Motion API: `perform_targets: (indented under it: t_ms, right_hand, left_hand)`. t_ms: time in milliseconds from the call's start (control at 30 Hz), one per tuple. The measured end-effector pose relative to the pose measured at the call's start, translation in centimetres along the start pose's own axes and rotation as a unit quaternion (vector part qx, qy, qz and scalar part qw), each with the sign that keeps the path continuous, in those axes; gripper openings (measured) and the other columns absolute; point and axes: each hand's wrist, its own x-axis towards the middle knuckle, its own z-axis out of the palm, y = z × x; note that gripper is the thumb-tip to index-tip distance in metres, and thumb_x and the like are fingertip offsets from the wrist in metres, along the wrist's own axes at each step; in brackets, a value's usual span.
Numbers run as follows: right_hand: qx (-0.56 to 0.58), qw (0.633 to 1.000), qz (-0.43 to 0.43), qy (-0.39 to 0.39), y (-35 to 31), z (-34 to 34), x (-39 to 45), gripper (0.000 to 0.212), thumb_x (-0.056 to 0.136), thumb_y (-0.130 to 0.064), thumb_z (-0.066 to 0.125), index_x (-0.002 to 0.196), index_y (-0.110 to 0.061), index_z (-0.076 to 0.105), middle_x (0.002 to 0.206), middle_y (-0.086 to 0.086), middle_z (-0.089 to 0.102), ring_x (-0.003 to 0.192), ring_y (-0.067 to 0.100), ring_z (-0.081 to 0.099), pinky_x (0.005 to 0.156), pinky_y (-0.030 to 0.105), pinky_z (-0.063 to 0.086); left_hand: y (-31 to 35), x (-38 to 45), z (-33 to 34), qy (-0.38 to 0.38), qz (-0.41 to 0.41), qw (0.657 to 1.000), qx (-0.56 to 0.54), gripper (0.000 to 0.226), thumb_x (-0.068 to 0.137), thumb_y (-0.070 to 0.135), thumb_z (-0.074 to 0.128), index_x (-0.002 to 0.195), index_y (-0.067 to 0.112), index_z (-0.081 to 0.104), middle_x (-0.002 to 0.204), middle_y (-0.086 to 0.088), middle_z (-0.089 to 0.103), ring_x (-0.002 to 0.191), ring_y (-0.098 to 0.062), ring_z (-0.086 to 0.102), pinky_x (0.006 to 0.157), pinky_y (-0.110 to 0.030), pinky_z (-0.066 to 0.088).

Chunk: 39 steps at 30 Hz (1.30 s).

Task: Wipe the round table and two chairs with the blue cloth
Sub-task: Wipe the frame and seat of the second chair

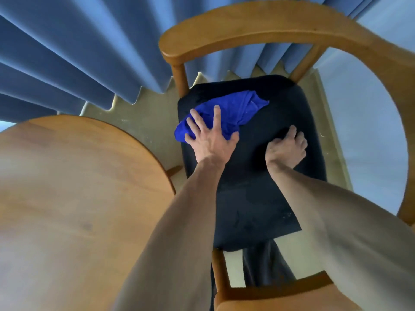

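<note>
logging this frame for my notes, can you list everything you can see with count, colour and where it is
cloth: one, bright blue, bunched on the far left part of the chair seat
chair: one, light wood frame with a curved backrest, black seat, centre of view
table: one, round, light brown wood, left of the chair
curtain: one, blue, pleated, hanging behind the table and chair
floor: beige, showing between table, chair and curtain
wall: pale blue-grey, at right, seen through the chair's arm
left hand: one, bare, fingers spread flat, pressing the cloth onto the seat
right hand: one, bare, fingers curled, resting on the seat right of the cloth, holding nothing
</note>
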Motion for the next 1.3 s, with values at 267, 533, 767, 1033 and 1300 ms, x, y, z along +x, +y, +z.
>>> perform_targets:
  t_ms: [267,533,767,1033,1300]
  right_hand:
    - [0.092,0.993,-0.044,0.056,-2.2,1.7,1.3,0.053,0.083,-0.005,0.048,0.136,-0.006,0.053,0.148,0.019,0.042,0.137,0.034,0.038,0.109,0.041,0.031]
    - [-0.028,0.979,-0.199,-0.020,-3.5,4.4,1.8,0.059,0.089,-0.011,0.044,0.148,-0.014,0.038,0.162,0.014,0.020,0.150,0.031,0.015,0.118,0.050,0.022]
    - [-0.027,0.986,-0.166,-0.011,-4.2,4.7,1.2,0.064,0.086,-0.010,0.043,0.149,-0.016,0.036,0.163,0.010,0.018,0.151,0.028,0.013,0.118,0.050,0.020]
    - [-0.029,0.987,-0.159,0.004,-4.4,4.6,0.8,0.067,0.084,-0.008,0.040,0.150,-0.019,0.036,0.162,0.010,0.021,0.150,0.027,0.016,0.114,0.049,0.025]
    - [-0.040,0.988,-0.149,0.025,-4.7,5.3,0.6,0.068,0.081,-0.010,0.040,0.148,-0.018,0.037,0.161,0.011,0.023,0.149,0.028,0.020,0.112,0.051,0.028]
  left_hand:
    - [3.3,2.9,1.7,0.022,-0.124,0.990,0.056,0.094,0.079,0.062,0.063,0.152,0.039,0.008,0.159,-0.027,0.002,0.145,-0.044,0.010,0.107,-0.067,0.021]
    - [3.2,2.6,2.5,0.055,-0.126,0.990,0.028,0.078,0.079,0.067,0.054,0.147,0.039,0.027,0.160,-0.024,0.010,0.147,-0.041,0.009,0.108,-0.065,0.015]
    - [3.5,3.3,1.5,0.055,-0.121,0.991,0.014,0.048,0.082,0.043,0.070,0.122,0.029,0.046,0.137,-0.017,0.035,0.125,-0.036,0.034,0.106,-0.060,0.030]
    - [1.7,7.3,-2.8,0.199,-0.201,0.950,-0.133,0.043,0.081,0.010,0.061,0.119,0.026,0.050,0.124,-0.011,0.037,0.111,-0.029,0.038,0.059,-0.034,0.032]
    - [-2.8,7.7,-2.5,0.048,-0.141,0.988,-0.027,0.044,0.092,0.036,0.047,0.136,0.033,0.042,0.129,-0.015,0.040,0.108,-0.036,0.049,0.077,-0.043,0.040]
